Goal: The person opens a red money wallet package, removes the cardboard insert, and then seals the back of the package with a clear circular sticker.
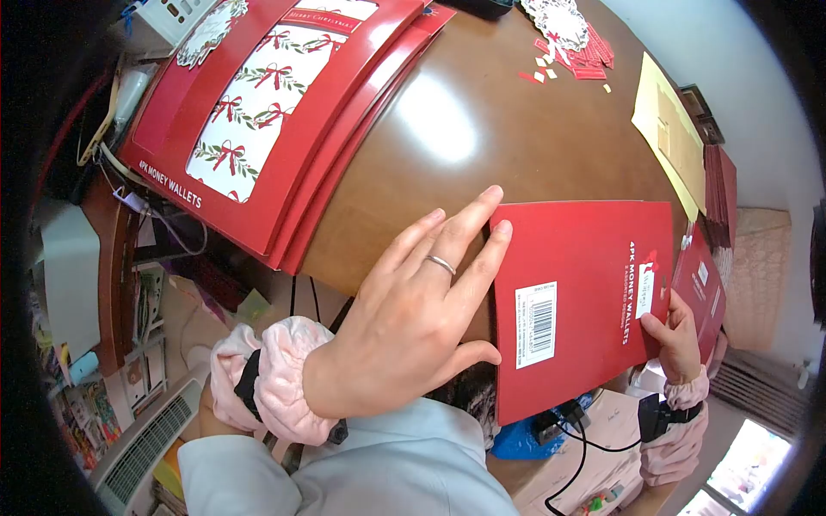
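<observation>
A red folder (568,258) with a white barcode label lies partly over the table's near edge, its printed text running sideways. My right hand (678,340) pinches its right side, thumb on top beside a small white sticker. At the folder's left edge is my left hand (422,301), fingers apart and palm down, with the index fingertip at the upper left corner and the thumb tip at the left edge. A stack of red "4PK MONEY WALLETS" packs (301,155) rests at the upper left, its top one showing a white bow pattern through a window.
White cutouts (557,24) and red tags (589,60) lie at the back of the brown table (387,198). Yellow paper (669,129) and dark red folders (721,193) are on the right. Black cables (585,456) run below the red folder. A white basket (168,21) stands upper left.
</observation>
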A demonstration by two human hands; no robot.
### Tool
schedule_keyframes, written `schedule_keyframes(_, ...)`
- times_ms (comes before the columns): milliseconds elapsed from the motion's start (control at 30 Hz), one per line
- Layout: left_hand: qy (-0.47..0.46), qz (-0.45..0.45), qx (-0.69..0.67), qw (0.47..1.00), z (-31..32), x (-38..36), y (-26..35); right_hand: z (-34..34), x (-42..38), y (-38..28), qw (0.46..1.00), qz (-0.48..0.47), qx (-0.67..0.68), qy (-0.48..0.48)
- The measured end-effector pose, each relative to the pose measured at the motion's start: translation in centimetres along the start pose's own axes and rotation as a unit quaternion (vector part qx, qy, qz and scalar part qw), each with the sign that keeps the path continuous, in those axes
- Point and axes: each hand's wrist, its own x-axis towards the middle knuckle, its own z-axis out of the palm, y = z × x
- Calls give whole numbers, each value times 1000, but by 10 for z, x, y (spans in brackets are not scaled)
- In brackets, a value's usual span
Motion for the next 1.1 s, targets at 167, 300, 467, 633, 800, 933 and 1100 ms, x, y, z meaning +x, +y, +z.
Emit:
schedule_keyframes(167, 30, -6, -21, 999, 0, -1, -1, 2, 0, -3, 1000, 0, -7, -1)
schedule_keyframes(300, 28, 23, -74, 997, 10, -10, -2, 0, 1, 0, 1000, -3, -19, 3)
schedule_keyframes(467, 43, 80, -63, 994, 15, -15, -2, 3, 0, -2, 1000, 2, -23, 8)
schedule_keyframes(633, 38, 73, -75, 994, 15, -14, 0, 4, 1, -1, 1000, -6, -21, 14)
schedule_keyframes(800, 33, 91, -77, 992, 15, -11, 1, 4, 1, -4, 999, -15, -33, 14)
schedule_keyframes(933, 27, 118, -80, 989, 15, -6, -5, 2, 1, -2, 999, -13, -32, 18)
schedule_keyframes(1100, 17, 153, -87, 984, 16, -3, -6, 1, 1, 0, 999, -12, -42, 23)
